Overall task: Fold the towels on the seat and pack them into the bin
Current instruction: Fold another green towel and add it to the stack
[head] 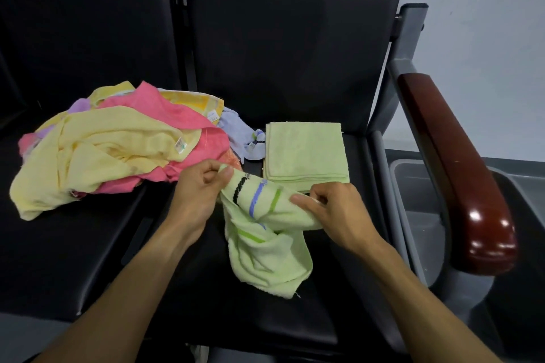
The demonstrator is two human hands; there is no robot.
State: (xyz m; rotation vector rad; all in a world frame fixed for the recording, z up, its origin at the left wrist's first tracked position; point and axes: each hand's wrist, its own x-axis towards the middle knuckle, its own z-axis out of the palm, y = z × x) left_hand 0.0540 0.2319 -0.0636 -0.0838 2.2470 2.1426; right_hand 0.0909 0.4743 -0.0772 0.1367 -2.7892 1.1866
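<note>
You've got the striped green towel (pixel 265 233) in both hands right now. Your left hand (pixel 200 186) has its grip pinched on the top corner, right by the black stripe, and your right hand (pixel 333 212) has its grip clamped on the bunched edge at the other end. The stretch between your hands shows a black, a blue and a green stripe, and the rest of the towel hangs down crumpled onto the front of the black seat (pixel 295 74).

Just behind your right hand there's a folded green towel (pixel 305 153) lying flat on that same seat, nice and square. To the left of it sits the messy pile of towels (pixel 118 144), yellow and pink on top with bits of lavender and pale blue poking out, spilling across the gap onto the next seat.

The grey bin (pixel 421 215) is down on the right, past the seat edge, partly hidden behind the glossy brown armrest (pixel 460 174).
</note>
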